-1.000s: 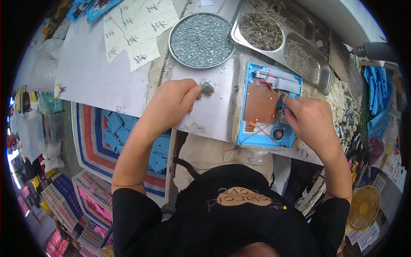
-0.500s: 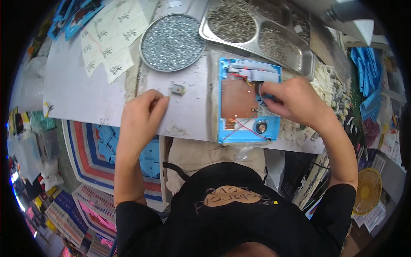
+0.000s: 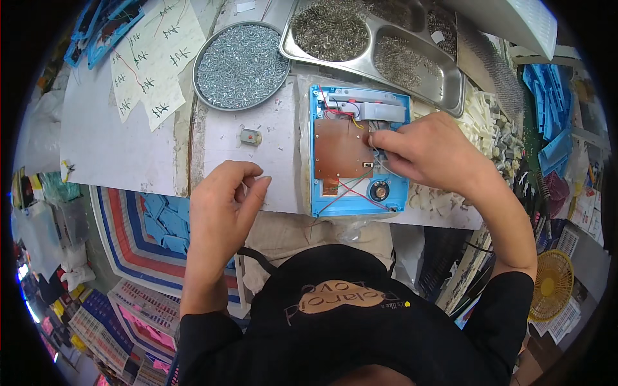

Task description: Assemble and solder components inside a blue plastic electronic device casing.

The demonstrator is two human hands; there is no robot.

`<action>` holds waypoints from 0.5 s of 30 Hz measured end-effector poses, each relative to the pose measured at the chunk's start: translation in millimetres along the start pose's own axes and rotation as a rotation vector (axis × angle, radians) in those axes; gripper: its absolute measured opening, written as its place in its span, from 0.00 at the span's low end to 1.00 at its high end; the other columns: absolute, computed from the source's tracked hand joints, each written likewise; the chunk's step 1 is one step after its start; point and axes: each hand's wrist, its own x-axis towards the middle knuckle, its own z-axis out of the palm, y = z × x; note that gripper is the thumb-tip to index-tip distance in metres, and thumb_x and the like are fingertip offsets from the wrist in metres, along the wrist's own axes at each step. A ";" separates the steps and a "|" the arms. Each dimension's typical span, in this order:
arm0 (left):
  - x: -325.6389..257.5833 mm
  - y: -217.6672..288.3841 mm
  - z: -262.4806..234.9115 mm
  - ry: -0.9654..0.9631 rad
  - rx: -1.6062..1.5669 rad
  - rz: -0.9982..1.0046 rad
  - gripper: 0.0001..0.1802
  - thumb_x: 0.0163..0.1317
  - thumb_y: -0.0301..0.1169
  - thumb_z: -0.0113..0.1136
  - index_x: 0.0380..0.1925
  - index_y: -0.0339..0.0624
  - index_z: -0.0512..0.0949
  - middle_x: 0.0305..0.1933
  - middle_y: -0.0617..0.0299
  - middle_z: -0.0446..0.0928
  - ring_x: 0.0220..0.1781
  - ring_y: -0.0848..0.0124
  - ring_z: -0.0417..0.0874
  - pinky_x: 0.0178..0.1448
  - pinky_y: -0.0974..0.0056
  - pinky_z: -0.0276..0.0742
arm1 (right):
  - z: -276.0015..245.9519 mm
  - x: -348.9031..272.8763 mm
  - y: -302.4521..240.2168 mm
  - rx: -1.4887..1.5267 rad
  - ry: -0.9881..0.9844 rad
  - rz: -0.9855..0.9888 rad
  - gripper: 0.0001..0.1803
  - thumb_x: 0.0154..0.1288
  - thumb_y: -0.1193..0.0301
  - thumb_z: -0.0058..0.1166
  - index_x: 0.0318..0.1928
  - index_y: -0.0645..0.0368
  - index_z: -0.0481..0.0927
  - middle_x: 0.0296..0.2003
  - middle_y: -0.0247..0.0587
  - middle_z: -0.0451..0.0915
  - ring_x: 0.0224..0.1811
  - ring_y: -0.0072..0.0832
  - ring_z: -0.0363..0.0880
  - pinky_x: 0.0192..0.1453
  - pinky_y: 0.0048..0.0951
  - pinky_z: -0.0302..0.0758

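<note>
A blue plastic housing (image 3: pixel 320 193) lies open on the white bench, with a brown circuit board (image 3: pixel 340 148), red and green wires and a grey part at its top. My right hand (image 3: pixel 428 154) rests on the housing's right side, fingertips pinched on wires or a small part beside the board. My left hand (image 3: pixel 225 202) hovers at the bench's near edge, fingers curled loosely, nothing visible in it. A small grey motor (image 3: pixel 250 136) lies on the bench just beyond that hand.
A round metal dish of screws (image 3: pixel 241 64) and a steel compartment tray (image 3: pixel 380 45) of small metal parts stand at the back. Paper sheets (image 3: pixel 151 58) lie at back left, white plastic parts (image 3: pixel 489 122) at right. A bin of blue parts (image 3: pixel 161 225) sits below the bench.
My left hand has let go of the small motor and drawn back toward me. My right hand has stayed on the housing, shifting slightly up along the board's edge.
</note>
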 end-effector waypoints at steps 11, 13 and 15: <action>-2.4 2.8 8.9 -0.017 -0.040 0.053 0.06 0.61 0.23 0.69 0.37 0.37 0.82 0.30 0.59 0.79 0.28 0.70 0.76 0.32 0.66 0.70 | -8.0 4.5 11.8 -0.089 -0.029 -0.130 0.12 0.58 0.71 0.63 0.43 0.54 0.78 0.20 0.40 0.79 0.23 0.42 0.81 0.27 0.44 0.73; -2.5 2.1 9.5 -0.021 -0.050 0.062 0.06 0.61 0.23 0.69 0.37 0.37 0.82 0.30 0.60 0.79 0.27 0.70 0.76 0.32 0.65 0.70 | -9.9 5.5 8.3 -0.139 -0.059 -0.098 0.12 0.58 0.70 0.62 0.43 0.55 0.78 0.19 0.41 0.79 0.24 0.43 0.82 0.27 0.44 0.74; -3.1 0.7 10.6 -0.017 -0.058 0.067 0.05 0.61 0.23 0.68 0.37 0.37 0.82 0.30 0.60 0.79 0.27 0.70 0.76 0.32 0.65 0.69 | -11.0 6.7 2.8 -0.188 -0.090 -0.037 0.13 0.59 0.68 0.61 0.44 0.55 0.80 0.18 0.43 0.79 0.24 0.45 0.84 0.29 0.45 0.77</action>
